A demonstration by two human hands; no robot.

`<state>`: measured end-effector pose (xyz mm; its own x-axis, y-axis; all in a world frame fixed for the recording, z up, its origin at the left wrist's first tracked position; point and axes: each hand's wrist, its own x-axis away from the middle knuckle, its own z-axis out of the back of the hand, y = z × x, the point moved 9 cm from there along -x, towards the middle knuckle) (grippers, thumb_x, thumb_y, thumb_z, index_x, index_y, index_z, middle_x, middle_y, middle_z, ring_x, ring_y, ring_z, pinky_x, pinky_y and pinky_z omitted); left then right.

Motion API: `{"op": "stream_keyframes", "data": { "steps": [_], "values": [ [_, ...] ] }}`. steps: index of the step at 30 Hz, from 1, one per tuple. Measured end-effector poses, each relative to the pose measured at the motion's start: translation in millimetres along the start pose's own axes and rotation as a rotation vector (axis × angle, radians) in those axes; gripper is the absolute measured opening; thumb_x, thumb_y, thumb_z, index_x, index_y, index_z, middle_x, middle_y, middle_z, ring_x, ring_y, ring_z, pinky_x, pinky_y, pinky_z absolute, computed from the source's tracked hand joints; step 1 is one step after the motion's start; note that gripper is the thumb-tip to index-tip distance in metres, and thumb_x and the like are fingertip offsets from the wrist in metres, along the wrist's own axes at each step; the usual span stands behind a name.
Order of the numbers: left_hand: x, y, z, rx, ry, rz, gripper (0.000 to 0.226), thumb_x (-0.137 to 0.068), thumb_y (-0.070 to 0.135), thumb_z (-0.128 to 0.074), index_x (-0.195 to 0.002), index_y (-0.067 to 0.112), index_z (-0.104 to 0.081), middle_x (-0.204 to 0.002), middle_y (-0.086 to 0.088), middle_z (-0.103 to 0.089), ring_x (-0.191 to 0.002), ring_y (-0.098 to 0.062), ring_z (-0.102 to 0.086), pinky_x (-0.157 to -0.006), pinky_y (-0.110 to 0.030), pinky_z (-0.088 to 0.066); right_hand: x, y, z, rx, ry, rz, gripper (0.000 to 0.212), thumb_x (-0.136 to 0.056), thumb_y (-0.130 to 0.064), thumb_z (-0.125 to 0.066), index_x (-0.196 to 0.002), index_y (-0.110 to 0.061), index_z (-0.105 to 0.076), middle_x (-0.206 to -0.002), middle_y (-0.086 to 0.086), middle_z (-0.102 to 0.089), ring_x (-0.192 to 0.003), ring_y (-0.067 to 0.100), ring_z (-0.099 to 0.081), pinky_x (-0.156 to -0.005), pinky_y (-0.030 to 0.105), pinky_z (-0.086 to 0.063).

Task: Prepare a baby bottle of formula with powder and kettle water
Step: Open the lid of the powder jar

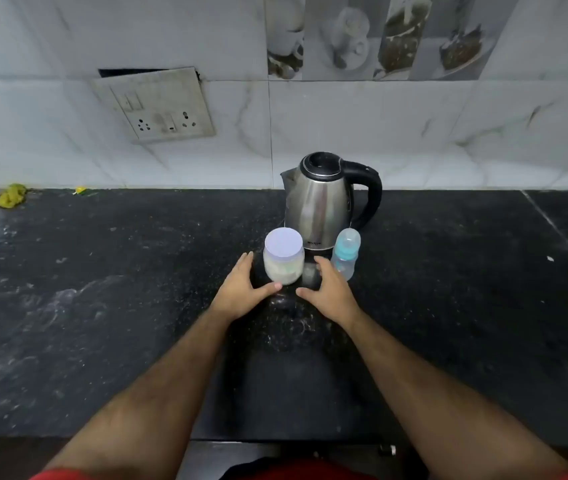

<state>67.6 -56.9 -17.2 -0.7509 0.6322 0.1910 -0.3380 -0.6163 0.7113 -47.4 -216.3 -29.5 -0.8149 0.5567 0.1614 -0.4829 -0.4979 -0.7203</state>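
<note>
- Reaching forward over a dark speckled counter [102, 306], both forearms bare, palms turned inward toward each other.
- Left hand [241, 289] spread, fingers extended, thumb tip at or just short of the base of the powder jar [283, 258]; cannot tell whether touching.
- Right hand [327, 289] spread likewise, empty, between jar and baby bottle [346, 252], gripping neither.
- Jar upright, pale lid on, whitish powder inside, standing just in front of the kettle [320, 199].
- Bottle upright, clear with a blue collar and cap, just right of the jar, near the kettle's base.
- Kettle steel-bodied, black lid shut, black handle to the right, spout to the left, close to the tiled wall [379, 126].
- Switch-and-socket plate [157, 105] hanging crooked on the wall, up left.
- Yellow scrap [8, 195] at the counter's far left edge.
</note>
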Motion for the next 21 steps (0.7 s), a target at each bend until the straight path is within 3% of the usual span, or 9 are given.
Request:
{"op": "stream_keyframes", "data": {
  "steps": [4, 8, 11, 13, 15, 21],
  "values": [
    [-20, 0, 4, 0.117, 0.0, 0.093, 0.112, -0.073, 0.043, -0.083, -0.157, 0.013, -0.016, -0.163, -0.006, -0.023, -0.149, -0.022, -0.024, -0.12, -0.036, -0.023, -22, -2, -3, -0.12, -0.095, -0.049, 0.094, -0.075, -0.017, -0.083, -0.151, -0.013, -0.027, -0.149, 0.013, -0.045, -0.137, 0.025, -0.044, -0.113, 0.044, -0.038],
    [-35, 0, 1, 0.145, -0.063, 0.148, 0.121, -0.065, 0.04, -0.089, -0.157, 0.018, -0.015, -0.161, -0.005, -0.027, -0.148, -0.024, -0.027, -0.12, -0.042, -0.025, -43, -1, -12, -0.121, -0.176, -0.076, 0.102, -0.069, -0.011, -0.083, -0.152, -0.018, -0.024, -0.151, 0.013, -0.043, -0.137, 0.027, -0.045, -0.111, 0.046, -0.041],
    [-51, -9, -6, 0.18, -0.104, 0.147, 0.138, -0.043, 0.058, -0.093, -0.156, 0.024, -0.021, -0.157, 0.001, -0.038, -0.143, -0.02, -0.037, -0.117, -0.045, -0.032, -56, 2, -19, -0.143, -0.222, -0.081, 0.104, -0.065, -0.01, -0.08, -0.152, -0.02, -0.024, -0.151, 0.009, -0.043, -0.136, 0.027, -0.045, -0.107, 0.048, -0.044],
    [-67, -23, -17, 0.223, -0.14, 0.127, 0.138, -0.034, 0.064, -0.092, -0.152, 0.031, -0.027, -0.149, 0.008, -0.047, -0.136, -0.016, -0.045, -0.113, -0.045, -0.038, -60, 1, -21, -0.167, -0.229, -0.072, 0.108, -0.056, -0.021, -0.08, -0.15, -0.021, -0.027, -0.147, 0.007, -0.047, -0.133, 0.027, -0.049, -0.105, 0.048, -0.047],
    [-69, -21, -21, 0.243, -0.164, 0.091, 0.126, -0.038, 0.052, -0.094, -0.148, 0.031, -0.034, -0.141, 0.01, -0.054, -0.13, -0.014, -0.05, -0.111, -0.046, -0.041, -63, -2, -23, -0.19, -0.228, -0.054, 0.112, -0.043, -0.037, -0.075, -0.146, -0.022, -0.032, -0.142, 0.005, -0.053, -0.127, 0.025, -0.054, -0.103, 0.048, -0.048],
    [-59, 3, -12, 0.288, -0.161, 0.059, 0.105, -0.048, 0.027, -0.094, -0.14, 0.026, -0.043, -0.132, 0.007, -0.058, -0.123, -0.016, -0.054, -0.108, -0.044, -0.044, -64, -1, -30, -0.257, -0.257, -0.05, 0.114, -0.04, -0.047, -0.073, -0.145, -0.026, -0.034, -0.141, 0.001, -0.054, -0.129, 0.022, -0.052, -0.105, 0.048, -0.047]
  ]
}}
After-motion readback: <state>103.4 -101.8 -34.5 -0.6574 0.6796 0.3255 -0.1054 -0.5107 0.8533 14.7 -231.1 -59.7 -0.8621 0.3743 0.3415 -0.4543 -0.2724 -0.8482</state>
